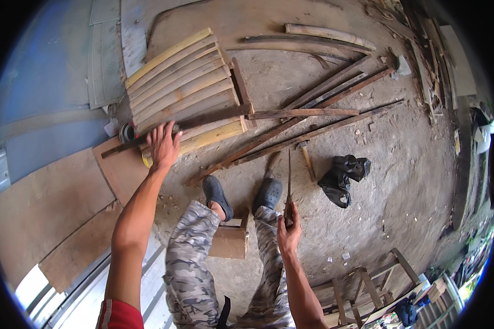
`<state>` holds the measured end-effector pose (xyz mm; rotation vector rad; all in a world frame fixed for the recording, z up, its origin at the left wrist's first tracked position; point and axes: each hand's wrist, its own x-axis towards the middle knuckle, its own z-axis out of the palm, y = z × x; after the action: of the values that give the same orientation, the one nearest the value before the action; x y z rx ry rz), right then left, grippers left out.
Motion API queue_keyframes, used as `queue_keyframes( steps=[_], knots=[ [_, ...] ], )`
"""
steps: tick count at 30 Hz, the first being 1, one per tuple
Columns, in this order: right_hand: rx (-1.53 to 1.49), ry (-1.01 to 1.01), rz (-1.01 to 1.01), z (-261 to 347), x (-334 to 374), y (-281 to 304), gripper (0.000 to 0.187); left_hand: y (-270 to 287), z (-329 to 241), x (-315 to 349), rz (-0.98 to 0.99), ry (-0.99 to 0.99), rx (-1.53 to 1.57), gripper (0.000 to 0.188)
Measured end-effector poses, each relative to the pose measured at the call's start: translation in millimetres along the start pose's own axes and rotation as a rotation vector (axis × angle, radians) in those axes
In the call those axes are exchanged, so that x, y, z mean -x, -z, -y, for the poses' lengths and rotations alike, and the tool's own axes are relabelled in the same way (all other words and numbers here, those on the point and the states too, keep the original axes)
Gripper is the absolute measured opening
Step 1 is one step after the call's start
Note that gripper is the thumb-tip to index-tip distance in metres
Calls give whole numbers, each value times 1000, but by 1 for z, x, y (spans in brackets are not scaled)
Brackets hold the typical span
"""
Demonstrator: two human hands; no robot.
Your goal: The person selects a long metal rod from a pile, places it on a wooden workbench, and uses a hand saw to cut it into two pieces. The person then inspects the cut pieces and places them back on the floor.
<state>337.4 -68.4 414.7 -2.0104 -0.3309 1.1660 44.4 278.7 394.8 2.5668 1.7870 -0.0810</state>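
Note:
A slatted wooden pallet [181, 88] stands ahead on the left, with a dark wooden strip [211, 116] lying across its near slats. My left hand [163, 145] rests on this strip, fingers spread and stretched over it. Low on the right, my right hand [289, 230] is closed round the handle of a handsaw [289, 183]. Its blade points away from me and shows nearly edge-on, apart from the strip. A hammer [308, 163] with a light wooden handle lies on the ground just beyond the saw.
Long dark wooden strips [313, 131] lie crossed on the dirt floor ahead. A black plastic bag [343, 180] sits to the right. Between my legs is a small wooden box-like seat [229, 243]. Brown boards [49, 203] are at left, wooden frames [368, 288] at lower right.

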Motion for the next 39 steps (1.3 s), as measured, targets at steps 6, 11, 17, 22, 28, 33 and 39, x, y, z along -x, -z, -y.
queue_keyframes(
  steps=[6,11,17,22,28,33,39],
  knots=[
    [54,77,-150,-5,-10,-28,57,3,-50,32,-21,-402,194,47],
    [452,98,-179,-42,-50,-43,63,-1,-125,62,245,-487,349,51],
    [834,153,-186,-112,-112,-71,73,-65,-167,68,555,-298,597,51],
    [937,114,-237,-165,-169,-95,73,-122,-168,65,560,-330,726,52],
    [794,131,-304,-223,-245,-117,64,-170,-189,56,469,-406,830,52],
    [528,199,-176,-166,-309,-142,52,-193,-212,40,197,-430,999,52],
    [-787,72,243,-32,-373,-174,110,-168,-201,50,5,-441,1113,49]
  ],
)
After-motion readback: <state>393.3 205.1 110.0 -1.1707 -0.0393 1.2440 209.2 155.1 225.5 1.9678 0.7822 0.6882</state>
